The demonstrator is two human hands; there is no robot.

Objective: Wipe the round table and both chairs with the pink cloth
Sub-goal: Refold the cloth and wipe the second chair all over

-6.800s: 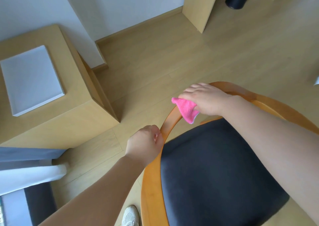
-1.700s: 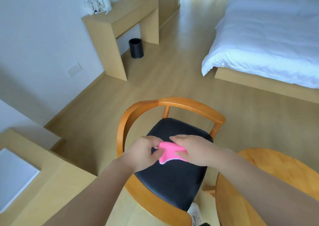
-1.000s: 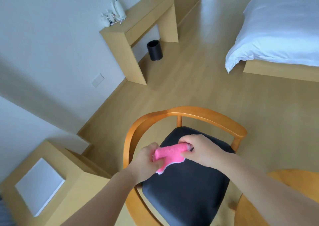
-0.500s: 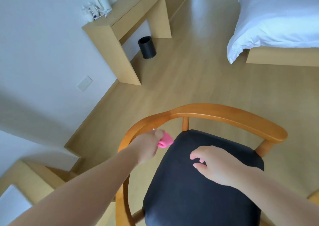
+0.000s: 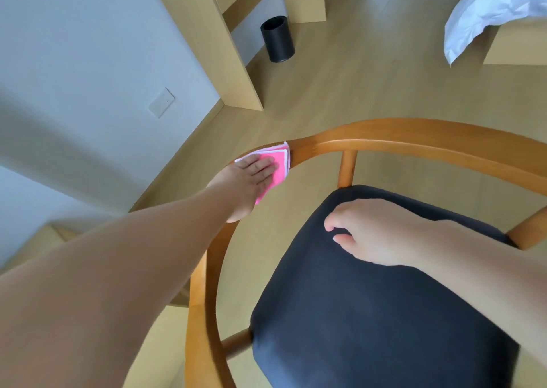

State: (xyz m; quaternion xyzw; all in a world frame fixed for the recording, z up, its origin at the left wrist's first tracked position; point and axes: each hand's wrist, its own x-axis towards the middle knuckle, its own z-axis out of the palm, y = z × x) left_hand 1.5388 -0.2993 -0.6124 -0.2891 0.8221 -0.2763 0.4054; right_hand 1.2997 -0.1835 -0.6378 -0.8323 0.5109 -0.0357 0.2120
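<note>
The left hand lies flat, with straight fingers, on top of the pink cloth and presses it down on the curved wooden armrest rail of the chair, at the bend where the arm turns into the back. The cloth is folded into a small pad with a white edge showing, and this probably gives the palm a thick layer to push along the narrow rail. The flat palm, not a pinch, seems chosen so the cloth covers the full width of the wood.

The right hand hangs over the black seat cushion with fingers loosely curled, and it holds nothing. Whether it touches the cushion I cannot tell. I judge it waits there, perhaps to steady the body while the other arm reaches far.

The work appears to be on this chair's frame; the round table and the second chair are not in view, so how far the whole task has gone cannot be judged.

Behind the chair stand a light wooden desk against the wall, a black wastebin under it, and a white wall socket plate. A corner of white bedding shows at the upper right. No brand, label or writing can be read anywhere.
</note>
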